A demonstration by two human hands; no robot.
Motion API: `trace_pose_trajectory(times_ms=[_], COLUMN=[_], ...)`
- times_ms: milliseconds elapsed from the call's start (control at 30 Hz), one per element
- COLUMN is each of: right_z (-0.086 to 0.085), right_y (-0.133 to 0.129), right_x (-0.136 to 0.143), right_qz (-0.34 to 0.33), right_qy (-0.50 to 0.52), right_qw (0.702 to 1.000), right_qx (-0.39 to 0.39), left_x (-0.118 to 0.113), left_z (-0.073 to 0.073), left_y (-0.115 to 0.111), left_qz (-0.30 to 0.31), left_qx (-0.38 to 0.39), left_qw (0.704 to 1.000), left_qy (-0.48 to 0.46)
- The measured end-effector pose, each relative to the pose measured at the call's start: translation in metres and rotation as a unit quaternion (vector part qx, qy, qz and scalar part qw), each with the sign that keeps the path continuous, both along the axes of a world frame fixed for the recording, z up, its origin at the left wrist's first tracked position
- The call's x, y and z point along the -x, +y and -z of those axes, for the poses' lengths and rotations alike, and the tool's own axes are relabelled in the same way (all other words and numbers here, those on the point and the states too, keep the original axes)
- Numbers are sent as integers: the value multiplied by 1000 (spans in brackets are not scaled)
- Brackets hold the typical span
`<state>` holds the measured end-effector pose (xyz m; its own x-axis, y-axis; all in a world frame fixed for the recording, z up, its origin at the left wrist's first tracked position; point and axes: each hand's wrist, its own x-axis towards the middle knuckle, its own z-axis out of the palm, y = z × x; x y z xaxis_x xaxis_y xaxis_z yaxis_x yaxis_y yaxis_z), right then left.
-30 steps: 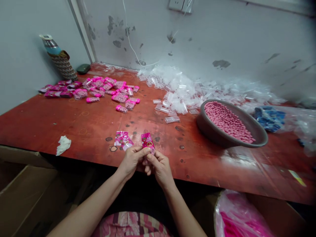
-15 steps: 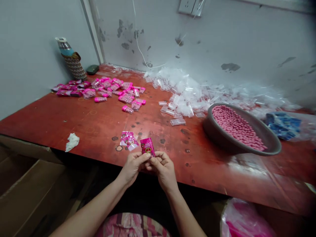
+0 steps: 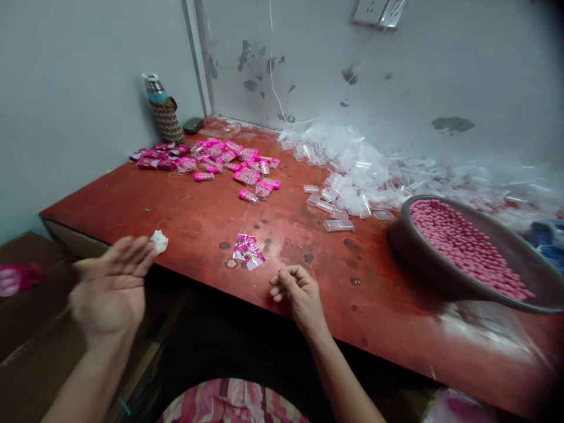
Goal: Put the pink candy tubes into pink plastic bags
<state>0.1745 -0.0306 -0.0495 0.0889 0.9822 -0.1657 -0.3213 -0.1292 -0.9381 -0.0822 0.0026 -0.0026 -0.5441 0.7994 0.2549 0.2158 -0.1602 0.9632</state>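
Observation:
My left hand (image 3: 112, 288) is open at the lower left, palm up with its fingers stretched out, past the table's front edge. Left of it a pink packet (image 3: 20, 279), smeared by motion, is in the air, apart from the hand. Over the front edge of the table, my right hand (image 3: 299, 294) is closed, thumb resting against curled fingers; nothing shows in it. A few flat pink printed wrappers (image 3: 249, 251) lie just beyond it on the red table. A crumpled white scrap (image 3: 159, 241) is beside my left fingertips.
Small pink-capped boxes of beads (image 3: 247, 173) lie at the back left beside dark pink packets (image 3: 156, 160). Clear plastic cases (image 3: 365, 170) are heaped along the wall. A grey basin (image 3: 423, 267) of pink beads stands right. A bottle (image 3: 165, 111) stands in the corner.
The pink packet that both hands held has left them and is now far left. My left hand has swung left and opened; my right has stayed near the table edge. The view has shifted left.

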Motion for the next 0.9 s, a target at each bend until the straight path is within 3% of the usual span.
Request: trace_pose_trajectory(times_ms=[100, 200, 267, 333, 467, 633, 700, 767, 833, 900], right_z=[1, -1, -3, -4, -2, 4, 2, -1, -4, -7], right_y=[5, 7, 9, 12, 28, 57, 64, 68, 69, 70], right_x=[0, 0, -1, -4, -7, 2, 5, 6, 7, 7], right_qz=[-6, -22, -32, -39, -24, -26, -24, -16, -17, -34], right_qy=[-23, -49, -70, -95, -163, -163, -128, -94, -77, -88], right_qw=[1000, 998, 997, 995, 986, 984, 990, 995, 997, 995], right_qx=[-6, -9, -9, -11, -32, -59, -47, -35, -23, -21], left_x=[-29, -72, -91, -98, -95, -98, -102, -105, -105, -104], left_z=[24, 53, 69, 80, 87, 71, 62, 53, 46, 43], left_y=[16, 32, 40, 43, 42, 32, 28, 26, 25, 26], left_qz=[162, 290, 293, 278, 269, 296, 296, 295, 334, 384], left_qx=[25, 15, 9, 0, -44, -93, -61, 20, 120, 189], left_qw=[975, 892, 850, 829, 830, 861, 904, 946, 934, 883], left_qy=[150, 347, 437, 485, 487, 402, 301, 135, -52, -193])
